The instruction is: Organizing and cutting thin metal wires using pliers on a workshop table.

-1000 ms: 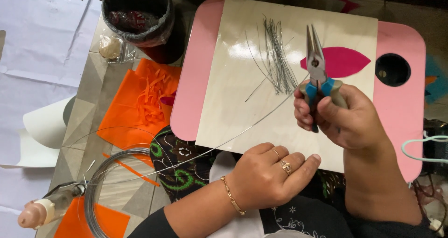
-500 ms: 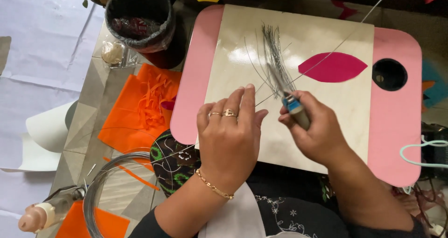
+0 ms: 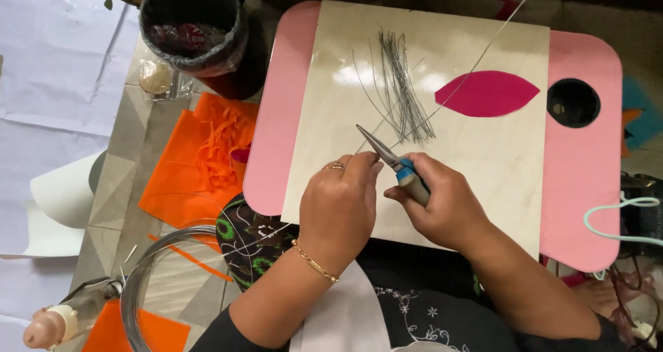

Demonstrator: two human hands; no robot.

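My right hand (image 3: 442,203) grips blue-handled long-nose pliers (image 3: 390,158), their tip pointing up and left over the pale lap tray (image 3: 483,158). My left hand (image 3: 342,203) pinches a long thin wire (image 3: 476,55) right beside the pliers' jaws. That wire runs up to the top right and down left toward a wire coil (image 3: 148,269) on the floor. A bundle of short cut wires (image 3: 400,89) lies on the tray above my hands. A magenta petal-shaped piece (image 3: 487,93) lies to its right.
The tray has pink side edges (image 3: 273,117) and a round cup hole (image 3: 573,103). Orange felt sheets and scraps (image 3: 207,158) lie on the floor at left. A lined bin (image 3: 190,24) stands behind them. A glue gun (image 3: 65,314) lies at bottom left.
My left hand came up from my lap to the wire at the pliers. My right hand swung the pliers from upright down and leftward, and the wire now stretches to the top right.
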